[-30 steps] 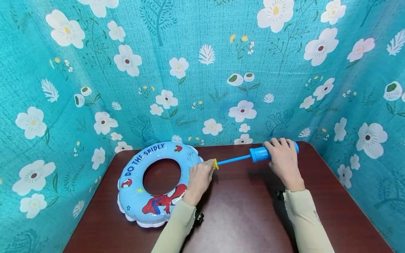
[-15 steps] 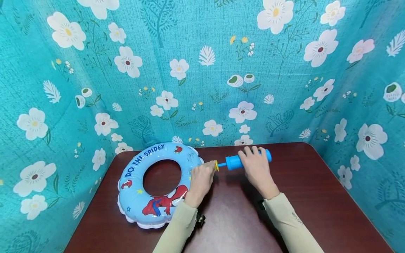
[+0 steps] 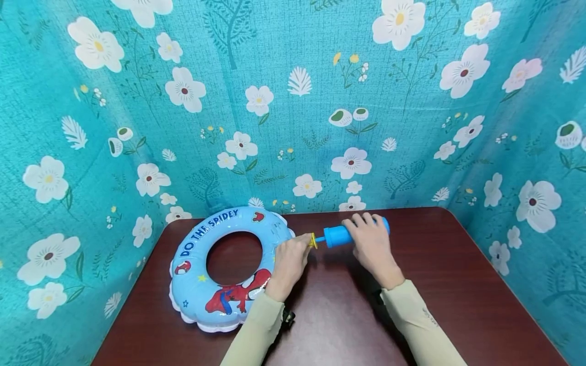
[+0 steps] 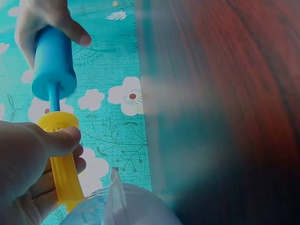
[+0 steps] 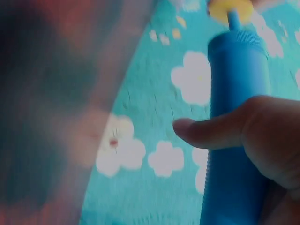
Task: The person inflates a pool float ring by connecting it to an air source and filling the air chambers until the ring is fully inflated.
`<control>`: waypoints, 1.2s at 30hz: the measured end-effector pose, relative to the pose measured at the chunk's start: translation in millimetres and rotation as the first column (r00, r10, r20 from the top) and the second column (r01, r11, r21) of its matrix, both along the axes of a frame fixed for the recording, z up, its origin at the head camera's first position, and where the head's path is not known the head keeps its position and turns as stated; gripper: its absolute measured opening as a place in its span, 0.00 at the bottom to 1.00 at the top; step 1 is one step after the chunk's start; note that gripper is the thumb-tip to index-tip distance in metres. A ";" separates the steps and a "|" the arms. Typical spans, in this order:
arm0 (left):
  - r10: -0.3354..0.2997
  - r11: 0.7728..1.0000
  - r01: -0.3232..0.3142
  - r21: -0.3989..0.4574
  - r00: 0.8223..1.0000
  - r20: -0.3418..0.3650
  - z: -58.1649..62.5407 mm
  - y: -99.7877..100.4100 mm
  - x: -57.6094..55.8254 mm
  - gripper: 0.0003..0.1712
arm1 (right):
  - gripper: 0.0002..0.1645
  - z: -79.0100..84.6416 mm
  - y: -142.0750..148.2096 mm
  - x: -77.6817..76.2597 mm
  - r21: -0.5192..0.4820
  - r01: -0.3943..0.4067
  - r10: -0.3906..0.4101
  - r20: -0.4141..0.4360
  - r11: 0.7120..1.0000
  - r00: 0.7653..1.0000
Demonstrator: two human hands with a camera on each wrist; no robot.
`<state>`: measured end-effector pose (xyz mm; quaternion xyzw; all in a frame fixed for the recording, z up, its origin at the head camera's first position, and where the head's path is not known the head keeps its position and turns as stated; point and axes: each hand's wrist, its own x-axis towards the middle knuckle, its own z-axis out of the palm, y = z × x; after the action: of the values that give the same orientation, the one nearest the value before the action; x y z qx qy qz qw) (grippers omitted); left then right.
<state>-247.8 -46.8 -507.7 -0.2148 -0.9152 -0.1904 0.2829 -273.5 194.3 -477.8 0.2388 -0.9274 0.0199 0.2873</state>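
A blue hand air pump lies between my two hands, above the dark tabletop. My right hand grips its thick blue barrel, thumb across the side in the right wrist view. With my left hand I hold the yellow end piece, fingers curled round it. Only a short stretch of blue rod shows between barrel and yellow piece. The light-blue inflated swim ring, printed with a red cartoon figure, lies at the left. In the left wrist view the yellow piece's lower tip reaches the ring's clear edge.
A dark red-brown table extends under everything. Teal curtain with white flowers surrounds it at the back and both sides, close behind the ring and pump.
My right hand has slid left with the barrel, so the long exposed rod has become short. In the last half second it shifted only slightly. My left hand stays at the ring's edge.
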 end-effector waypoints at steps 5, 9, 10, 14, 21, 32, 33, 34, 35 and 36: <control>0.008 1.000 -0.008 -0.013 1.000 -0.008 -0.1 -0.3 0.5 0.06 | 0.33 11.6 31.2 -5.2 -0.071 -0.009 0.007 -0.019 0.997 1.000; 0.012 1.000 -0.012 -0.007 1.000 -0.008 1.0 0.2 0.4 0.07 | 0.36 18.7 50.9 -6.2 -0.089 0.007 -0.008 -0.016 0.996 1.000; 0.011 1.000 -0.011 -0.004 1.000 -0.005 1.3 0.2 0.5 0.07 | 0.36 20.0 54.9 -6.0 -0.090 0.014 -0.016 -0.016 0.996 1.000; 0.009 1.000 -0.009 0.007 1.000 0.011 1.5 -0.2 0.2 0.07 | 0.36 24.1 68.0 -5.0 -0.106 0.047 -0.049 -0.017 0.993 0.999; 0.005 1.000 -0.005 0.022 0.999 0.039 0.1 -0.9 -0.4 0.05 | 0.37 27.8 76.5 -5.1 -0.108 0.092 -0.095 -0.026 0.990 0.995; 0.016 1.000 -0.016 0.000 0.998 0.059 -3.7 0.2 -1.0 0.05 | 0.36 24.5 65.8 -4.9 -0.063 0.106 -0.109 -0.043 0.992 0.993; 0.017 1.000 -0.017 -0.001 0.998 0.060 -4.2 0.3 -1.0 0.05 | 0.36 23.8 64.2 -5.0 -0.059 0.105 -0.107 -0.041 0.993 0.993; 0.017 1.000 -0.017 -0.004 0.998 0.061 -4.5 0.5 -1.0 0.05 | 0.36 22.9 62.2 -5.1 -0.053 0.103 -0.105 -0.041 0.993 0.994; 0.018 1.000 -0.017 -0.006 0.998 0.063 -4.9 0.7 -1.0 0.05 | 0.37 22.1 59.7 -5.1 -0.048 0.101 -0.103 -0.040 0.994 0.994; 0.016 1.000 -0.015 -0.006 0.998 0.062 -5.1 1.0 -1.1 0.05 | 0.37 21.1 56.6 -5.2 -0.041 0.099 -0.101 -0.039 0.994 0.994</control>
<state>-248.9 -45.7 -512.8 -0.2024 -0.9257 -0.1922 0.2553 -278.7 250.9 -456.6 0.1867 -0.9315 0.0186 0.3115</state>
